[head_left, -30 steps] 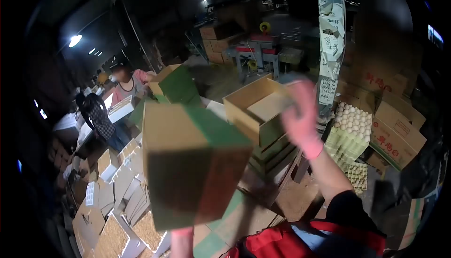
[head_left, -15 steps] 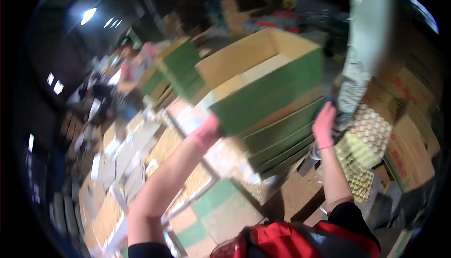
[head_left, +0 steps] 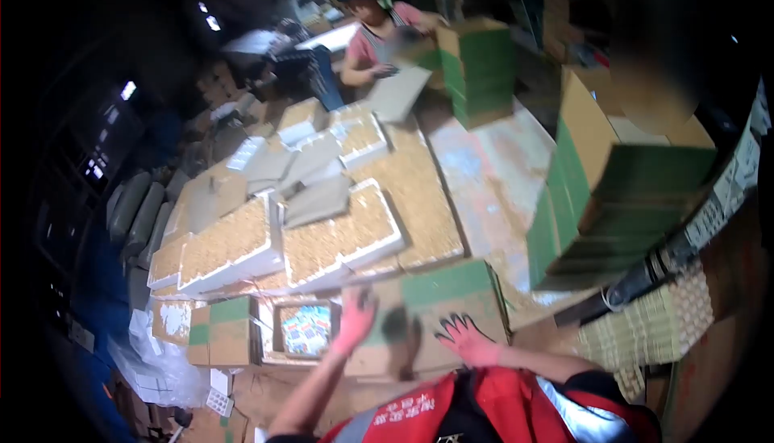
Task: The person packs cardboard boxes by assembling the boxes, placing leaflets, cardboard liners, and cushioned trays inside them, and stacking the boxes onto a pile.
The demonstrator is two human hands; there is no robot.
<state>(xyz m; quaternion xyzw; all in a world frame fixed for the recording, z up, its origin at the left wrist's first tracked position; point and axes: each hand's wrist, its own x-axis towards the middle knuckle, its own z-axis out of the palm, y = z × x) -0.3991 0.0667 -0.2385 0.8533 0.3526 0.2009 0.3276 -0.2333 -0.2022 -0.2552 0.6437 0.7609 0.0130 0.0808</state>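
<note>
Carton (head_left: 423, 312) stretches sideways beneath spread, empty right hand (head_left: 470, 341); left hand (head_left: 355, 317) curled, grip unclear.

Right of the frame centre, a hand could pass over the tabletop (head_left: 476, 177). Stacked cartons (head_left: 621, 209) block farther right; white trays (head_left: 375, 253), centre left.

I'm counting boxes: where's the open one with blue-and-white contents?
In the head view, the open box sits low, left of centre, between a small carton and the large carton, beside the left hand.
</note>
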